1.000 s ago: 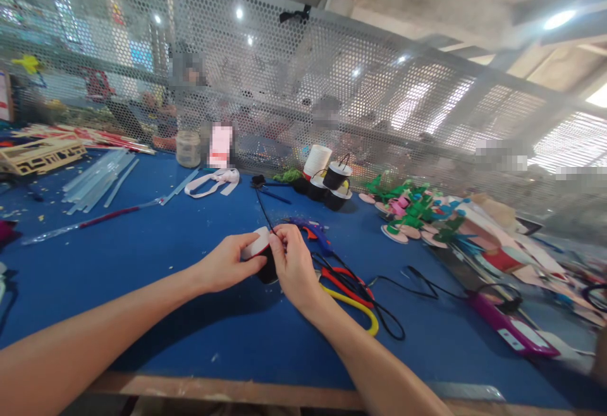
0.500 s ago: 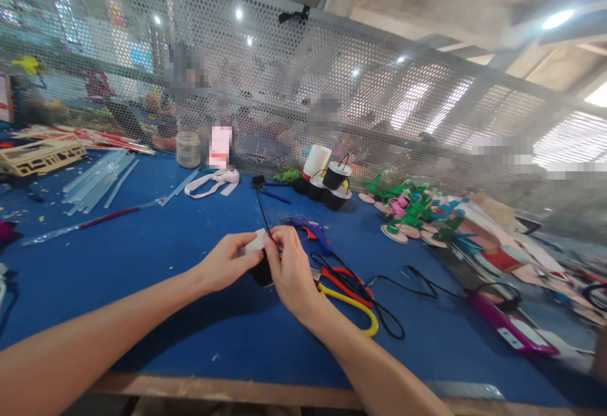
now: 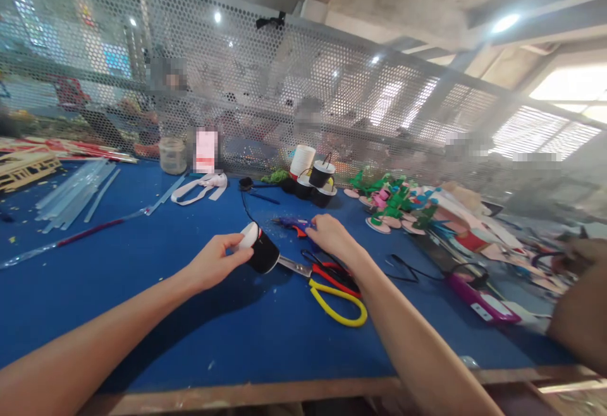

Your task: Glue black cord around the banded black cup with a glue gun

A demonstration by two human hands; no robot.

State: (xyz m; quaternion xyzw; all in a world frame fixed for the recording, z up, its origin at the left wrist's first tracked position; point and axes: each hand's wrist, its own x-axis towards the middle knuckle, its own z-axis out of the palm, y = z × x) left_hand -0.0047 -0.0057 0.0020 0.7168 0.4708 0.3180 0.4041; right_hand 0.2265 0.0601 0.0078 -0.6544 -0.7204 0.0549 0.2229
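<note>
Blue tabletop (image 3: 156, 334) before a grey perforated metal screen (image 3: 258, 62), with a black-and-white cup (image 3: 266, 255) tilted over the middle in the left hand (image 3: 219, 256).
Left thumb and fingers pinch the cup's white end; the right hand (image 3: 332, 236) has its fingers curled closed around the handle of a blue glue gun with an orange trigger (image 3: 290, 221), how firmly is hidden. Steel scissors with red and yellow handles (image 3: 307, 269) lie between the arms, blades towards the cup's base; whether they touch is unclear. Lifting the gun could snag the loose black cable (image 3: 310, 255) on the scissors and jolt the cup; its nozzle, if hot, could burn the left fingers; squeezing hard could dent the rim.
</note>
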